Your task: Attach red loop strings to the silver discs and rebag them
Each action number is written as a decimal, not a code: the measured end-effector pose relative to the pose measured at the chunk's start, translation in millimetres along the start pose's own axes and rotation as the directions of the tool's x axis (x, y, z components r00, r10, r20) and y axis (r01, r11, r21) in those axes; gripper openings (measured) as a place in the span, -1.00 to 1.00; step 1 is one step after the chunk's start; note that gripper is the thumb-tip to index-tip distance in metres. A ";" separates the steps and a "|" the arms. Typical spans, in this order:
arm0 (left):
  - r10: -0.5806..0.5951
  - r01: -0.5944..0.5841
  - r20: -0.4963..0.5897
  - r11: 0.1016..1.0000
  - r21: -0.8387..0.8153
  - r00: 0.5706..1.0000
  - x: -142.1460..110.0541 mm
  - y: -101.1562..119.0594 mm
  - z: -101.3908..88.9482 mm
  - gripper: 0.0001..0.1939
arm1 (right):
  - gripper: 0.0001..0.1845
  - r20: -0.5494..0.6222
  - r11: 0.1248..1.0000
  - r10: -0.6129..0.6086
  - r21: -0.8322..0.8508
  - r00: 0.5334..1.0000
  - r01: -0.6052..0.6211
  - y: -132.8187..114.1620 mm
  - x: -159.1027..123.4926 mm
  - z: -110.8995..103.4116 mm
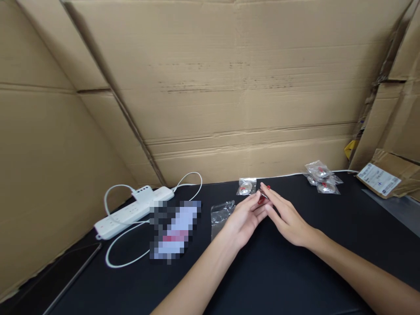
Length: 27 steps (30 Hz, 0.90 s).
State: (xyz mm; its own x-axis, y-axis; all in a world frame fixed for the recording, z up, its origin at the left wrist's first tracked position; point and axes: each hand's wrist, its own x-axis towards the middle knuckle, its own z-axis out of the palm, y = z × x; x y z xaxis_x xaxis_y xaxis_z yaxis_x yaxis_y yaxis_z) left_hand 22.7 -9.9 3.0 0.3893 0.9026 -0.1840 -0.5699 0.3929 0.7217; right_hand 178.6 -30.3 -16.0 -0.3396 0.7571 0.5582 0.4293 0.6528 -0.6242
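Note:
My left hand is palm-up over the black table, fingers curled. Facing it, my right hand slants in from the right, its fingertips meeting the left fingers. Between them they hold a small shiny metal piece with a red cord; most of it is hidden by the fingers. Left of my left hand lies a clear plastic bag, flat and partly covered by the wrist. Just beyond the hands, a round silver disc with a red cord rests in its own clear bag.
Several bagged silver discs are piled at the back right, near a torn cardboard piece with a white label. On the left are a white power strip, white cables and a blurred-out flat object. Cardboard walls enclose the table.

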 end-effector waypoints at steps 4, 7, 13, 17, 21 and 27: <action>-0.002 0.002 -0.027 1.000 -0.021 1.000 3.0 -1.9 -1.5 -0.85 | -0.45 -0.036 0.997 0.007 0.071 0.999 -0.005 1.1 0.5 4.3; -0.006 0.004 -0.039 0.998 -0.056 0.999 5.4 -4.0 -4.2 -0.87 | -0.48 -0.062 0.994 -0.007 0.109 0.998 0.014 4.9 1.2 6.6; -0.033 0.031 -0.021 0.996 -0.087 0.999 3.0 -6.1 -2.0 -0.86 | -0.49 -0.096 0.997 0.005 0.079 0.995 0.002 8.2 1.2 7.3; 0.020 -0.019 0.003 0.996 -0.083 1.000 0.3 -6.1 1.2 -0.89 | -0.50 -0.106 0.995 0.010 0.097 0.994 0.000 6.7 2.5 6.6; 0.092 -0.091 0.011 0.996 -0.014 0.996 0.1 -5.8 1.7 -0.88 | -0.52 -0.091 0.991 0.026 0.130 0.996 -0.014 3.3 3.5 3.8; 0.123 -0.121 -0.046 0.991 0.052 0.991 -0.9 -2.2 3.4 -0.86 | -0.49 -0.191 0.998 0.038 0.057 0.981 -0.027 -2.6 5.4 -0.3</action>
State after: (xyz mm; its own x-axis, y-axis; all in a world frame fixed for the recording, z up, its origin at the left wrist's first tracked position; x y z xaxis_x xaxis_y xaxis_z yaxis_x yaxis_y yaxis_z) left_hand 26.1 -12.1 3.9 0.2821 0.9513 -0.1242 -0.5742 0.2711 0.7725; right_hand 176.0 -28.0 -11.2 -0.1567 0.7618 0.6286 0.3900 0.6325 -0.6692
